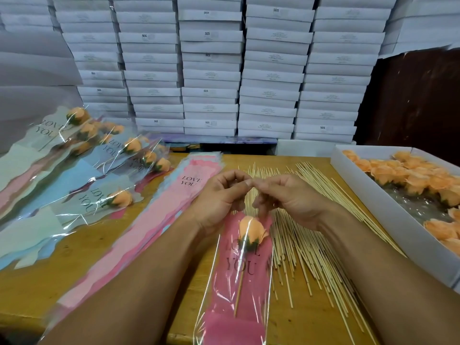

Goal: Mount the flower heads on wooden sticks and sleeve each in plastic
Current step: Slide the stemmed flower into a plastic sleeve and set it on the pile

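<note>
An orange flower head point(251, 230) on a wooden stick point(239, 292) lies inside a pink plastic sleeve point(239, 290) printed LOVE YOU, in the middle of the table. My left hand point(219, 197) and my right hand point(291, 197) meet just above the flower, both with curled fingers pinching the sleeve's top edge. Loose wooden sticks point(313, 220) spread out under and right of my hands. A stack of unused pink sleeves point(159, 215) lies to the left.
Finished sleeved flowers point(82, 170) pile at the far left. A white tray point(388, 210) of orange flower heads point(408, 175) stands at the right edge. Stacked white boxes point(211, 70) form a wall behind the wooden table point(311, 319).
</note>
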